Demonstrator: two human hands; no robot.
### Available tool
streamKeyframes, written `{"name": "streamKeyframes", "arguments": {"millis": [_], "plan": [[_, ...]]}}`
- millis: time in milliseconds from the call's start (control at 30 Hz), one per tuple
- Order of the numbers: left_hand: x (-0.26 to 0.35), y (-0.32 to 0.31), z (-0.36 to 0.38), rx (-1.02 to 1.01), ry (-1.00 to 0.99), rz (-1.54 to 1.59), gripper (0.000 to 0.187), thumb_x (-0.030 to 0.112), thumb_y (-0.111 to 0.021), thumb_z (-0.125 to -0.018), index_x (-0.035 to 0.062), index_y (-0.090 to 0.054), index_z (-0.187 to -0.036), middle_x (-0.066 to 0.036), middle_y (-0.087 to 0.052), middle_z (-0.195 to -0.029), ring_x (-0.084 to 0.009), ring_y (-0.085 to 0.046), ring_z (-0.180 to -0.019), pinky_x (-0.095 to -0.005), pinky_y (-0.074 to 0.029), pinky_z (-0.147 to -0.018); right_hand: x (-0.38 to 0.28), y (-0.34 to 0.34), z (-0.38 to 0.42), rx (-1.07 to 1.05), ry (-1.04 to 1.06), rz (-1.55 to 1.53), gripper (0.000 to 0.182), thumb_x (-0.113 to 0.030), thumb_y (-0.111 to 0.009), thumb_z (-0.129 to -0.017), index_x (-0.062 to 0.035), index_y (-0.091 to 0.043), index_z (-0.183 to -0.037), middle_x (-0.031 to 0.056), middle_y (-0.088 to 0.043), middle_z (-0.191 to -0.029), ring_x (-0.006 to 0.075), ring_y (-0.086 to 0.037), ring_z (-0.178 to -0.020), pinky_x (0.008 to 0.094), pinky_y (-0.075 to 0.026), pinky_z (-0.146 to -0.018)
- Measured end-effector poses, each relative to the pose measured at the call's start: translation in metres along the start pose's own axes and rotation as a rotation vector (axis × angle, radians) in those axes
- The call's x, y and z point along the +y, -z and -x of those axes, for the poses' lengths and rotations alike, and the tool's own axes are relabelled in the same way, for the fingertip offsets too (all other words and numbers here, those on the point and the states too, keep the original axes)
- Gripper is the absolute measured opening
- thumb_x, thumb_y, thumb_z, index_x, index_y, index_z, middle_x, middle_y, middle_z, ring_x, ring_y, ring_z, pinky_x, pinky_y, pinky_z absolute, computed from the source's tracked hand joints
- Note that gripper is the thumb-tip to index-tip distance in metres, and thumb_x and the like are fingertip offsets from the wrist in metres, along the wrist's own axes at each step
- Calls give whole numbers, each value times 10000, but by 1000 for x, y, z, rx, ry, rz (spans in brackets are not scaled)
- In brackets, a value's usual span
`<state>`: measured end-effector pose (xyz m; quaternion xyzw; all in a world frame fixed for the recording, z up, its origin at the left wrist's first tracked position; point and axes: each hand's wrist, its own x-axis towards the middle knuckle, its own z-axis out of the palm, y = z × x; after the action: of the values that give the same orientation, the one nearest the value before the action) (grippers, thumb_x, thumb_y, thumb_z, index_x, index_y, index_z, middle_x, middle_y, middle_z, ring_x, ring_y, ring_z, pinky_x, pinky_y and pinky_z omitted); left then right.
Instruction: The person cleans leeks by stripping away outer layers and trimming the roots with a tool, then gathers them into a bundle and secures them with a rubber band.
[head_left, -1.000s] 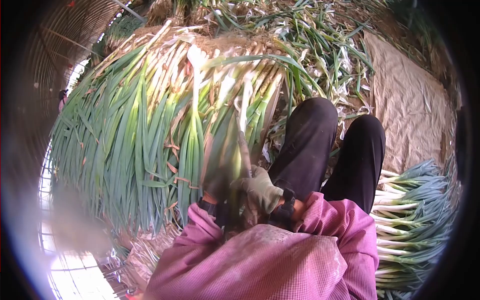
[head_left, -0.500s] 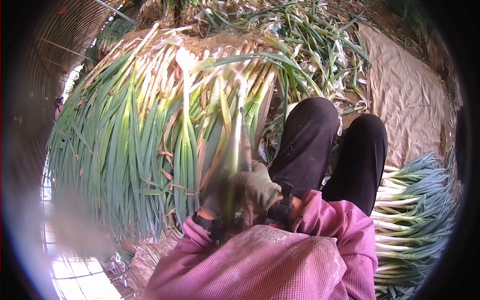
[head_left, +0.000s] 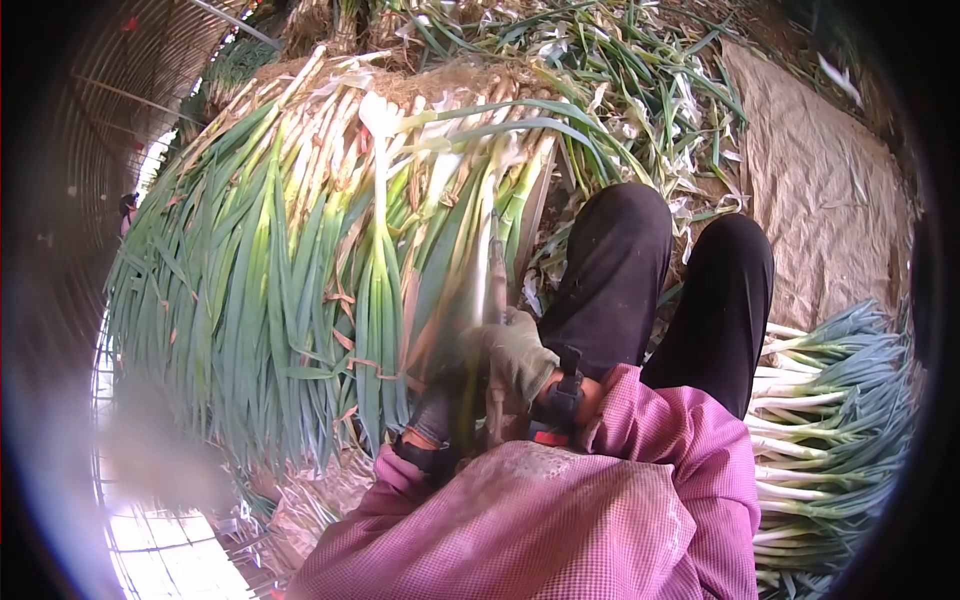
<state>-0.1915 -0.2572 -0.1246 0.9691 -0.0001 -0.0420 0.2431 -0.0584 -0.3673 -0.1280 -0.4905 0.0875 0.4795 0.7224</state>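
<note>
My right hand [head_left: 521,358], in a pale, soiled glove, is closed round a slim brownish rod [head_left: 498,275]. The rod points away from me, and its lower part shows below the glove. Beside it on the left runs a long green onion [head_left: 484,225], pale along the shaft and smeared by motion. My left hand [head_left: 440,385], dark and blurred, is low at this onion's leafy end and seems closed on it; its fingers are hard to make out. Both hands are in front of my lap. Just beyond lies a broad heap of green onions [head_left: 275,260], roots away from me.
Cleaned green onions [head_left: 800,440] are stacked at the right. Stripped leaves and skins [head_left: 640,90] litter the ground behind my knees [head_left: 620,260]. A brown sheet [head_left: 815,190] lies at the upper right. A pale scrap [head_left: 840,80] is above its far edge.
The view has shifted slightly. The pale scrap at the upper right has appeared, and a green leaf now stretches further across the heap's top. Both hands stay in about the same place.
</note>
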Motion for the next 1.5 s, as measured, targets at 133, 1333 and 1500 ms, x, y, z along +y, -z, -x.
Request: {"name": "streamKeyframes", "arguments": {"millis": [133,1333,1500], "plan": [[-6,-6,15,-39,50,-182,174,200,-594,-833,33,-621,-875,-130,-623,-801,-304,-615,-714,-391,-489,-641,-8,0,13,-33,15,-18,293,-52,-687,-769,19,-585,-1035,85,-606,-810,188,-556,-640,334,-448,-578],[-33,-19,-213,151,331,-556,370,269,-618,-818,33,-575,-1100,-184,-550,-1123,-346,-540,-1096,-385,-481,-905,-39,9,50,6,-113,-296,257,-34,-658,-780,68,-585,-1004,111,-625,-775,183,-622,-640,287,-521,-553],[-45,-29,-185,176,311,-373,275,268,-621,-826,45,-611,-986,-186,-612,-945,-312,-612,-954,-399,-495,-836,-44,9,58,64,-49,-218,211,-49,-712,-747,31,-613,-915,77,-628,-745,172,-602,-604,297,-503,-568]]}}
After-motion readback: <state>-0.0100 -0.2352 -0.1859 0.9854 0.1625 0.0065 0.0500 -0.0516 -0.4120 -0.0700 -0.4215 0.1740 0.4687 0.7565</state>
